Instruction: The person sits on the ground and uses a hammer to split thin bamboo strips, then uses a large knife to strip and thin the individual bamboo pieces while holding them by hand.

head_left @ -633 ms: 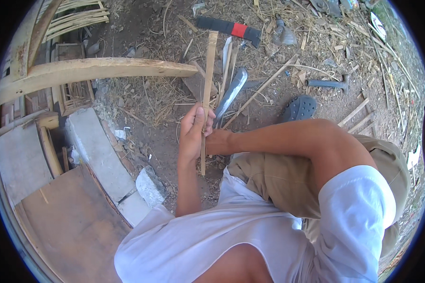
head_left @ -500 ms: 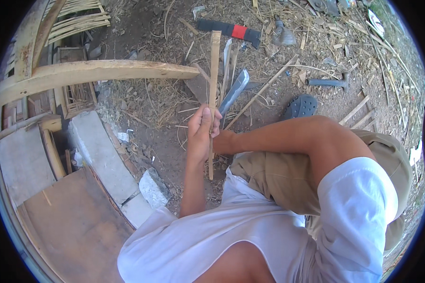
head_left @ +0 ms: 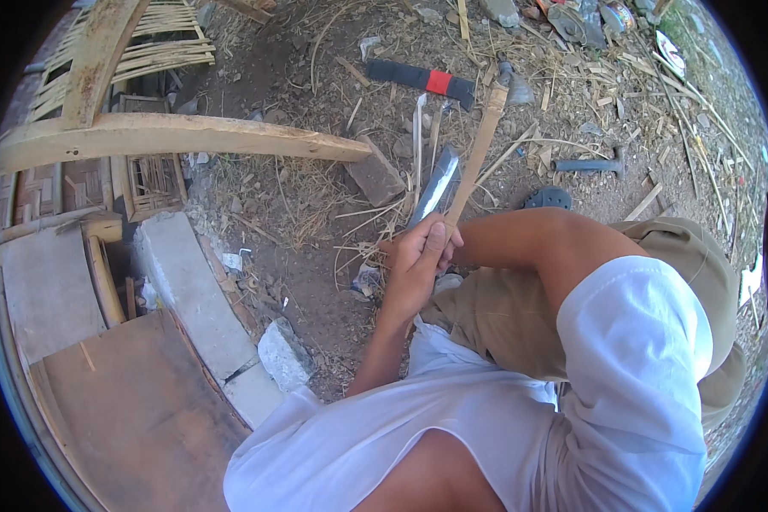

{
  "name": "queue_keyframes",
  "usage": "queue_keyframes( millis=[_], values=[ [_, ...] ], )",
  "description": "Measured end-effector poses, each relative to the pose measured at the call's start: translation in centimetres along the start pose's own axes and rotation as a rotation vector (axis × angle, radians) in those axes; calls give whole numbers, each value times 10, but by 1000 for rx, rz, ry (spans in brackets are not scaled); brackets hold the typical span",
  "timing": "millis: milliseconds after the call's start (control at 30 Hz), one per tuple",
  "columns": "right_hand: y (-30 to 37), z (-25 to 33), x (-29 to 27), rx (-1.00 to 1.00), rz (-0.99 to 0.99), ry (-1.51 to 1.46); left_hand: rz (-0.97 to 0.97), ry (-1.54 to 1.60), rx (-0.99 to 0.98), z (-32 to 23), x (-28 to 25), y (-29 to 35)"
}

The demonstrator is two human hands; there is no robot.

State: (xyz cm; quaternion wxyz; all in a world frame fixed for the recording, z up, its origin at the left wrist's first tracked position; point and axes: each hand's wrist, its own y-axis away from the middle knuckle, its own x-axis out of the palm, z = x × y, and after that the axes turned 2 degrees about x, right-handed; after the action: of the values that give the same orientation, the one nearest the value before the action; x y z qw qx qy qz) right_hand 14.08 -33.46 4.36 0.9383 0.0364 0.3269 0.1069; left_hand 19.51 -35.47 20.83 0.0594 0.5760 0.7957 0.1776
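My left hand [head_left: 420,260] is closed round a flat strip of bamboo or wood [head_left: 478,154], thumb on top. The strip slants up and to the right, its far end over the littered ground. Just left of it, the broad metal blade of a machete [head_left: 435,188] points away from me. My right hand [head_left: 387,247] lies mostly behind the left one, at the near end of the blade, and appears to grip the machete's handle; its fingers and the handle are hidden.
A brick [head_left: 375,175] lies under a wooden beam's end [head_left: 316,143]. Beyond are a black sheath with a red band [head_left: 438,82] and a hammer [head_left: 589,164]. Concrete blocks [head_left: 198,299] and a brown board [head_left: 136,392] stand at the left. Wood chips litter the ground.
My left hand has moved right, and the strip has swung from upright to a slant toward the right. The blade has stayed nearly in place, while the whole view has shifted slightly.
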Motion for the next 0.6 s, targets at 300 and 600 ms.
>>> queue_keyframes(
  millis=[300, 600],
  values=[
    [-6, 17, -18, -15, -11, 13, -137, -65, -76, 12, -29, 11],
    [29, 57, -189, 60, -162, 342, -124, 161, 212, -72, -67, 32]
  ],
)
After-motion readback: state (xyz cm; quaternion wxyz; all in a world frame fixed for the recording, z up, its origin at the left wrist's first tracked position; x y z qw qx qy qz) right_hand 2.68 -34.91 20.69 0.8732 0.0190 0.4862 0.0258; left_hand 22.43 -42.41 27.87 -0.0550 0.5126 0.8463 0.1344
